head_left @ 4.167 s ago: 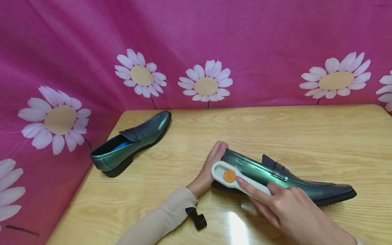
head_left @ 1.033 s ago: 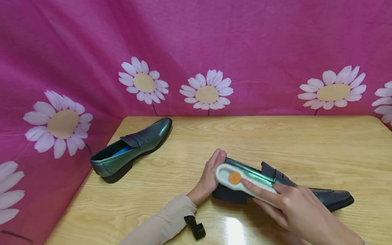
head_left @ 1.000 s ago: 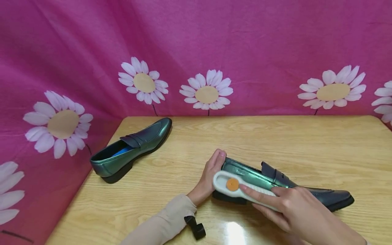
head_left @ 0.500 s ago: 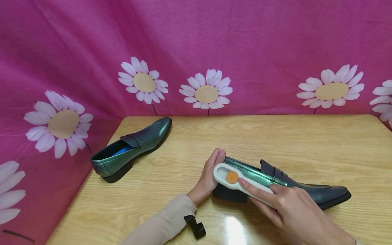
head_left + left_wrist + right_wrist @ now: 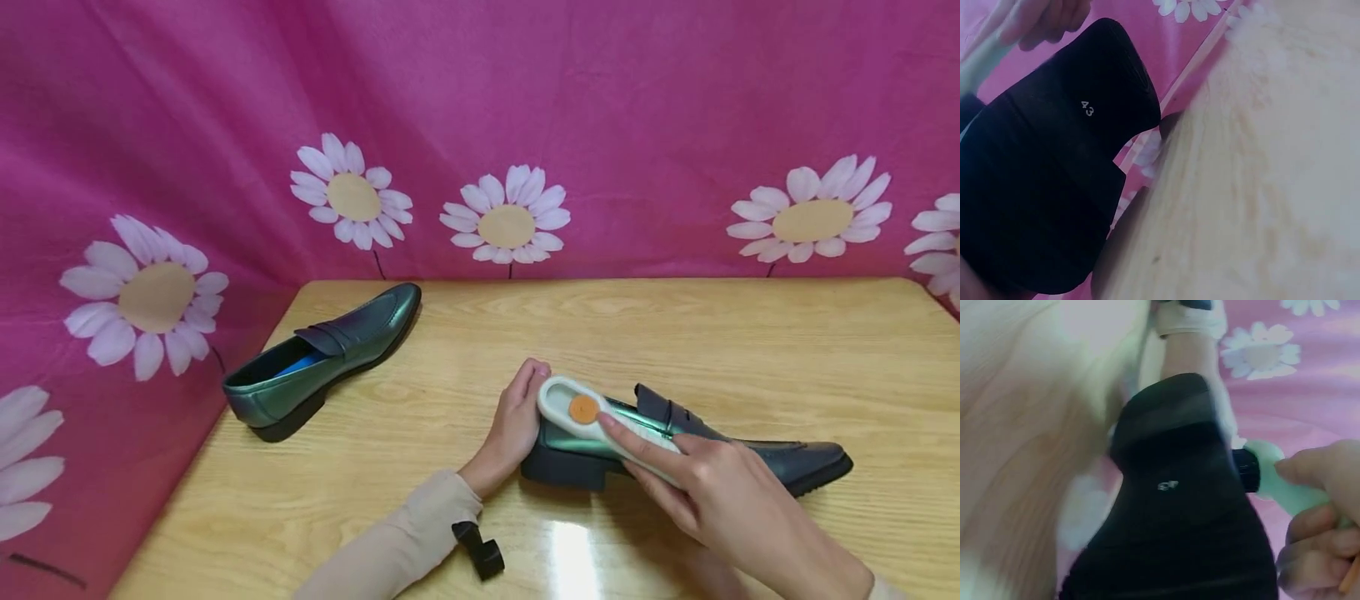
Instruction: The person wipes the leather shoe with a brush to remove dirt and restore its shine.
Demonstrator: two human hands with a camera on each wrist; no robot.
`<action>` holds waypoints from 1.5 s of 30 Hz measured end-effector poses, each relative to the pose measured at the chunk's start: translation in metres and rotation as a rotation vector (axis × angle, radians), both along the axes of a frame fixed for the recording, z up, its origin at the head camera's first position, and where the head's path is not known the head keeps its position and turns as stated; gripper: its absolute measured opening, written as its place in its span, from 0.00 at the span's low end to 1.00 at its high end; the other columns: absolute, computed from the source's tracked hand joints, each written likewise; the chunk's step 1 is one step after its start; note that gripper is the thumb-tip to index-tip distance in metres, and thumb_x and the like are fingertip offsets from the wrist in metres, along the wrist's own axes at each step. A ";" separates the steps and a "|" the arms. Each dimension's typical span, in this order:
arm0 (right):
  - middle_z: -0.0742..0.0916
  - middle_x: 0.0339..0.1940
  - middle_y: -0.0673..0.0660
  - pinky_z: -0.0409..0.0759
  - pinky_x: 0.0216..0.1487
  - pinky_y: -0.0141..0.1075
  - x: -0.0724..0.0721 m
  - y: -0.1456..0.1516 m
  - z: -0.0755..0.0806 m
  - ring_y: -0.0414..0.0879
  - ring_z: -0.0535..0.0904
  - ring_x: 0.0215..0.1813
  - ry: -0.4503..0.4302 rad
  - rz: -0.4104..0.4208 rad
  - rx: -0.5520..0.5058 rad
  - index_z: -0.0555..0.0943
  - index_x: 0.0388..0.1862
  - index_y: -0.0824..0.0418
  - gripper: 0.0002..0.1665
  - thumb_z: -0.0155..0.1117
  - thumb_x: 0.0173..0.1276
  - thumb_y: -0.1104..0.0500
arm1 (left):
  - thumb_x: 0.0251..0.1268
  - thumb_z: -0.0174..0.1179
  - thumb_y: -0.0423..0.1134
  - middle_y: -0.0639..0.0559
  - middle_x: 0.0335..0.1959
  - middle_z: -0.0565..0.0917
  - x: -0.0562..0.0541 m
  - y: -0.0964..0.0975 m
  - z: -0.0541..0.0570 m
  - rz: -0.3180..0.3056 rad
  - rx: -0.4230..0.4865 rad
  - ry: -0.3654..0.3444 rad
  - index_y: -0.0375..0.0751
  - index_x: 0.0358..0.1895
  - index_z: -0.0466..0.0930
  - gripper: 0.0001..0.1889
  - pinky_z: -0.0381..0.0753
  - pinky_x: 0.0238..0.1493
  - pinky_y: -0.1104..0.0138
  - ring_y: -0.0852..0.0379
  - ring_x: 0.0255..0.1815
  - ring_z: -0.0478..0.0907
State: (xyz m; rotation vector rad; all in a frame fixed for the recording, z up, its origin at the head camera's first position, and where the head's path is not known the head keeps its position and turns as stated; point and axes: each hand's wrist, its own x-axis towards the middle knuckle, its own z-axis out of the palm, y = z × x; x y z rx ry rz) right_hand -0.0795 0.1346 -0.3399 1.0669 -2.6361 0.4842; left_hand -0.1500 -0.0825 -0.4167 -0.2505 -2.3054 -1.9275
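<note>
From the head view I have the held shoe (image 5: 667,410) at four o'clock, its toe pointing to three. In the left wrist view I read "43" (image 5: 1087,108) in pale figures on its dark sole; in the right wrist view the same mark is too blurred to make out. My left hand (image 5: 517,412) grips the heel, at the shoe's nine o'clock end. My right hand (image 5: 727,500) has its fingers curled round the pale brush (image 5: 626,422), index fingertip against the orange disc (image 5: 584,409), dark bristles (image 5: 1246,470) touching the upper. At eight o'clock on the wood-grain table (image 5: 735,358) stands the other shoe (image 5: 333,375), a blue insole (image 5: 302,363) inside, toe toward two.
</note>
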 end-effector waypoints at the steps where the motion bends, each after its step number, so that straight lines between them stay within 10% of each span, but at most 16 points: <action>1: 0.72 0.18 0.36 0.69 0.22 0.25 0.000 0.001 0.000 0.25 0.61 0.20 -0.006 0.001 0.003 0.70 0.69 0.37 0.41 0.73 0.56 0.55 | 0.79 0.40 0.40 0.54 0.27 0.68 0.001 0.001 0.006 -0.003 -0.003 -0.002 0.36 0.38 0.71 0.14 0.66 0.40 0.69 0.59 0.34 0.68; 13: 0.67 0.17 0.33 0.68 0.26 0.26 -0.004 0.008 0.003 0.26 0.61 0.20 -0.170 0.111 -0.003 0.70 0.69 0.40 0.31 0.64 0.67 0.50 | 0.78 0.41 0.47 0.54 0.25 0.65 -0.002 0.000 0.002 0.025 0.029 -0.070 0.37 0.38 0.72 0.17 0.64 0.36 0.69 0.60 0.31 0.65; 18: 0.65 0.15 0.34 0.67 0.23 0.25 -0.005 0.007 0.001 0.25 0.59 0.19 0.003 -0.018 -0.035 0.71 0.68 0.40 0.37 0.71 0.60 0.55 | 0.78 0.41 0.50 0.55 0.27 0.68 -0.004 -0.001 0.006 0.033 0.042 -0.076 0.38 0.37 0.72 0.19 0.65 0.39 0.68 0.60 0.34 0.67; 24: 0.74 0.22 0.37 0.73 0.27 0.28 0.002 0.002 -0.004 0.27 0.66 0.24 -0.156 0.011 0.026 0.66 0.71 0.36 0.35 0.65 0.66 0.50 | 0.78 0.40 0.50 0.54 0.27 0.66 -0.004 -0.003 0.004 0.027 0.053 -0.079 0.36 0.36 0.70 0.20 0.65 0.38 0.69 0.59 0.33 0.66; 30: 0.68 0.16 0.38 0.68 0.21 0.27 0.003 0.004 -0.007 0.27 0.60 0.18 -0.020 -0.129 0.019 0.66 0.71 0.37 0.45 0.74 0.57 0.55 | 0.78 0.39 0.51 0.55 0.29 0.66 -0.005 -0.004 0.001 0.075 0.035 -0.105 0.38 0.36 0.71 0.20 0.64 0.42 0.67 0.59 0.37 0.66; 37: 0.64 0.18 0.37 0.59 0.20 0.23 0.013 -0.005 -0.021 0.26 0.56 0.19 0.002 0.084 -0.024 0.68 0.71 0.41 0.35 0.67 0.65 0.50 | 0.78 0.40 0.49 0.53 0.25 0.62 -0.003 -0.005 -0.001 0.045 0.071 -0.103 0.36 0.33 0.68 0.20 0.62 0.35 0.69 0.59 0.30 0.62; 45: 0.70 0.16 0.40 0.67 0.18 0.28 0.003 0.006 -0.011 0.28 0.61 0.16 0.068 -0.135 0.002 0.66 0.72 0.38 0.36 0.65 0.66 0.47 | 0.79 0.38 0.48 0.53 0.30 0.64 -0.008 -0.005 -0.002 0.047 0.096 -0.105 0.37 0.35 0.68 0.19 0.62 0.43 0.66 0.58 0.37 0.64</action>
